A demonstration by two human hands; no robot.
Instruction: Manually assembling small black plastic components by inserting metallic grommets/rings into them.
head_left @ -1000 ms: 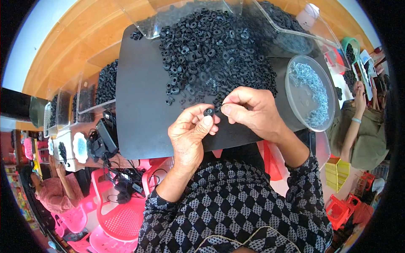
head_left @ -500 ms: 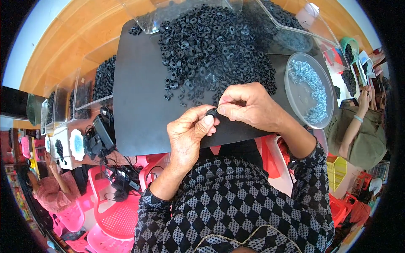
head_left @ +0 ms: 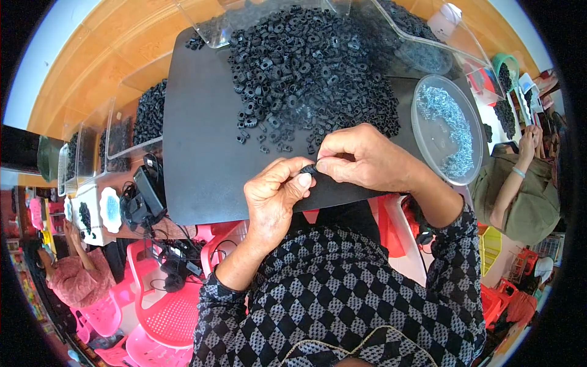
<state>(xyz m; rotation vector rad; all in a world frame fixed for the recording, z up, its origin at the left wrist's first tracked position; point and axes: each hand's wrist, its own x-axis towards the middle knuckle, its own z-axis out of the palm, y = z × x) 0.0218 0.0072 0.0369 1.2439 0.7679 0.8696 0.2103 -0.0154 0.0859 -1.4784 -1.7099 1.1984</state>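
Observation:
Above the near edge of the dark table [head_left: 202,177], my left hand [head_left: 273,194] pinches a small black plastic part [head_left: 309,169] between thumb and fingers. My right hand [head_left: 365,160] meets it from the right, thumb and forefinger pressed together at the part's right end. Whatever those right fingertips hold is too small and covered to make out. Beyond both hands spreads a big heap of similar small black parts [head_left: 293,79], a few lying loose at its near side. To the right of my right hand sits a round clear dish [head_left: 437,156] with many small shiny pale-blue pieces [head_left: 457,131].
Clear plastic bins [head_left: 136,147] with black parts stand at the left and far side. A black device with cables [head_left: 150,186] lies left of the table. Pink chairs [head_left: 168,315] are at lower left. Co-workers sit at left [head_left: 79,278] and right [head_left: 520,199].
My fingertips have shifted slightly, and the black part has turned a little in my left hand's pinch. My right hand stays close against it. The heap and dish look the same.

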